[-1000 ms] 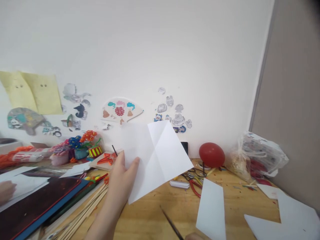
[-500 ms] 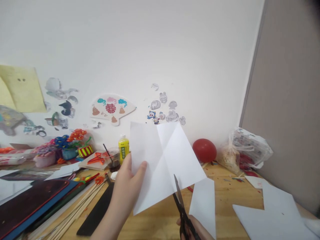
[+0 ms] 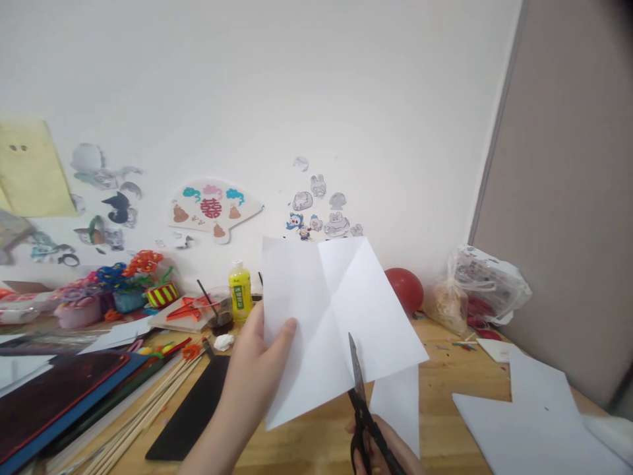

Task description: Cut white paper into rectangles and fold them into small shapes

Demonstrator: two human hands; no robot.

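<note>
My left hand [image 3: 257, 369] pinches the left edge of a creased white sheet of paper [image 3: 331, 323] and holds it upright above the wooden table [image 3: 306, 435]. At the bottom edge of the view my right hand [image 3: 383, 452] grips black scissors [image 3: 361, 409]. Their blades point up and touch the paper's lower edge near its middle. Whether the blades are apart is hard to tell. Only part of the right hand shows.
A white paper strip [image 3: 398, 406] lies behind the scissors, a larger white cut sheet [image 3: 524, 429] at right. Bamboo sticks [image 3: 148, 415], a black strip [image 3: 190, 412] and dark folders [image 3: 54, 402] lie left. A yellow bottle [image 3: 240, 290], red balloon [image 3: 405, 289] and plastic bags [image 3: 479, 290] stand by the wall.
The scissors in my right hand have risen from the bottom edge to the paper's lower edge. The paper has shifted slightly right and the view has turned a little to the right.
</note>
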